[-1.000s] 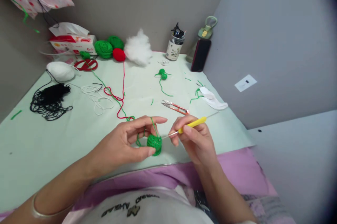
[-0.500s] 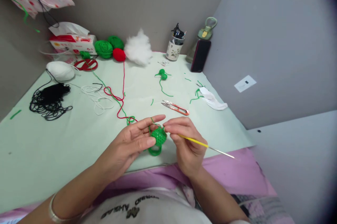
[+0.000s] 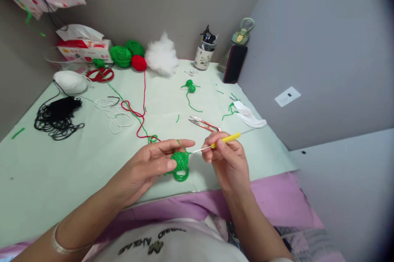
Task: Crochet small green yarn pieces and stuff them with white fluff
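My left hand [image 3: 150,165] pinches a small green crochet piece [image 3: 180,163] between thumb and fingers, just above the near edge of the pale green table [image 3: 61,159]. Green yarn runs over my left forefinger and back across the table. My right hand [image 3: 226,157] grips a crochet hook with a yellow handle [image 3: 226,139]; its metal tip points left and touches the top of the green piece.
Orange thread snips [image 3: 205,124] lie just beyond my hands. Black yarn [image 3: 57,114], white yarn [image 3: 115,114] and red yarn [image 3: 139,63] are spread at left. Green yarn balls [image 3: 121,56], stuffing [image 3: 161,54], a tissue box [image 3: 84,48], a cup [image 3: 203,57] and a phone [image 3: 234,64] stand along the back.
My right hand has swung the hook from pointing down-right back up, so its tip is again at the green piece. The left hand has turned the piece slightly.
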### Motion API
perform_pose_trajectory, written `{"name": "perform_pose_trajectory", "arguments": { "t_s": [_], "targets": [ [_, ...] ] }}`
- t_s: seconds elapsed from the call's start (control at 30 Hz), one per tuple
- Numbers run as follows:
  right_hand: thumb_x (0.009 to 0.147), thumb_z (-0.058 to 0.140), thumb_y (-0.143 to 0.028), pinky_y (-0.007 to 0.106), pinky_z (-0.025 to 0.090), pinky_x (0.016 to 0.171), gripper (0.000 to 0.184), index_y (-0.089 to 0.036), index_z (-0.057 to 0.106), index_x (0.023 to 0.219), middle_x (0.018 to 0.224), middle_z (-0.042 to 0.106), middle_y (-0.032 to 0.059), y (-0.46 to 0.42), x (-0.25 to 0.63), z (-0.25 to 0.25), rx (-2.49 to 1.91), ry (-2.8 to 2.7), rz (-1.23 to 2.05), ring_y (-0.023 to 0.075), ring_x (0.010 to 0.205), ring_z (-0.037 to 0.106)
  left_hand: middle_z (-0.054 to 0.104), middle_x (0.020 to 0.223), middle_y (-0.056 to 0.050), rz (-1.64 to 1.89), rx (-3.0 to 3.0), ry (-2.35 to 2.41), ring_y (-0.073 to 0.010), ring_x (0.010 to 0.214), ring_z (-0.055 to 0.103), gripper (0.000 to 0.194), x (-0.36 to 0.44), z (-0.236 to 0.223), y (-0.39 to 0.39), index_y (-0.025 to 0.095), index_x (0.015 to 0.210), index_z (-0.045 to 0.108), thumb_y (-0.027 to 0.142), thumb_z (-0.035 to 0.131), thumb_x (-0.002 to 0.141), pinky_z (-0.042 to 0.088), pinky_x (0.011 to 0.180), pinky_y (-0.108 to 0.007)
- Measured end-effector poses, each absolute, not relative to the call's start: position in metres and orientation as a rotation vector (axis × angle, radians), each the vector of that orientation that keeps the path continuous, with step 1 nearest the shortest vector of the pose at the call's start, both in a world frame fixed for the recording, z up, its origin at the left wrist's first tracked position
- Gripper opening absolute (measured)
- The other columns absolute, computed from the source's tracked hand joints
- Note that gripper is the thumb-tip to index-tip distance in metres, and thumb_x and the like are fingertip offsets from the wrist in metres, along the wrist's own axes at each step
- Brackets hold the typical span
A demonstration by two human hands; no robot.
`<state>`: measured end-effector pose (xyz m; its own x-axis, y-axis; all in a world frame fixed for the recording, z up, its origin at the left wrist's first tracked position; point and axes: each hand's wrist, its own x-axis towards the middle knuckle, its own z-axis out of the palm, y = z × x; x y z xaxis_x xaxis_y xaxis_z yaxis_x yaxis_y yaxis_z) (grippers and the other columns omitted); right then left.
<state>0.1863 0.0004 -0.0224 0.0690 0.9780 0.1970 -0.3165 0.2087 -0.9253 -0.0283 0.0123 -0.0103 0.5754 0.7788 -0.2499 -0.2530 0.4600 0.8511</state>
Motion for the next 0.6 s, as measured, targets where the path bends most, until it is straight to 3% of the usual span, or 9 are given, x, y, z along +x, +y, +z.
{"name": "perform_pose_trajectory", "arguments": {
  "t_s": [0.13,0.27,0.37,0.47,0.53,0.6],
  "targets": [
    [0.095,0.075,-0.041,0.028,0.058,0.054,0.021,-0.022,0.080,0.088,0.075,0.075,0.0043,-0.003,0.181,-0.025,-0.750,-1.203,1.072,0.0161,0.062,0.069,0.066,0.104,-0.005,0.735,0.988,0.733,-0.0227,0.098,0.063,0.060,-0.023,-0.009,0.010,0.030,0.135,0.076,0.031,0.090,0.077,0.056,0.085,-0.036],
    [0.100,0.069,-0.027,0.036,0.065,0.075,0.014,-0.028,0.083,0.101,0.096,0.082,0.0061,-0.010,0.172,-0.030,-0.806,-1.448,0.786,0.0210,0.091,0.076,0.066,0.102,-0.002,0.781,1.119,0.915,-0.0234,0.108,0.063,0.077,-0.014,-0.009,0.005,0.029,0.148,0.065,0.027,0.090,0.075,0.051,0.105,-0.041],
    [0.100,0.070,-0.025,0.036,0.064,0.080,0.014,-0.029,0.083,0.103,0.095,0.083,0.0048,-0.010,0.169,-0.035,-0.816,-1.402,0.766,0.0205,0.093,0.076,0.065,0.101,0.000,0.833,1.228,1.007,-0.0225,0.110,0.062,0.077,-0.010,-0.010,0.003,0.031,0.149,0.064,0.025,0.088,0.076,0.044,0.115,-0.042],
    [0.096,0.075,-0.033,0.027,0.058,0.060,0.010,-0.027,0.083,0.097,0.089,0.082,0.0034,-0.007,0.169,-0.036,-0.813,-1.236,0.957,0.0149,0.071,0.071,0.065,0.104,0.000,0.838,1.283,1.008,-0.0238,0.112,0.062,0.078,-0.013,-0.010,0.004,0.034,0.149,0.063,0.028,0.090,0.076,0.043,0.115,-0.042],
    [0.094,0.077,-0.041,0.021,0.042,0.041,0.016,-0.025,0.081,0.093,0.081,0.079,0.0008,-0.004,0.170,-0.034,-0.823,-1.098,1.155,0.0080,0.047,0.056,0.067,0.110,-0.002,0.827,1.290,0.966,-0.0257,0.117,0.061,0.077,-0.018,-0.010,0.006,0.035,0.151,0.062,0.034,0.089,0.079,0.044,0.114,-0.043],
    [0.092,0.078,-0.045,0.020,0.029,0.033,0.021,-0.024,0.078,0.092,0.073,0.075,-0.0021,-0.002,0.170,-0.030,-0.845,-0.994,1.311,0.0038,0.035,0.041,0.069,0.116,-0.004,0.816,1.291,0.915,-0.0271,0.121,0.061,0.072,-0.022,-0.009,0.007,0.035,0.152,0.060,0.039,0.085,0.085,0.045,0.113,-0.042]
  ]
}}
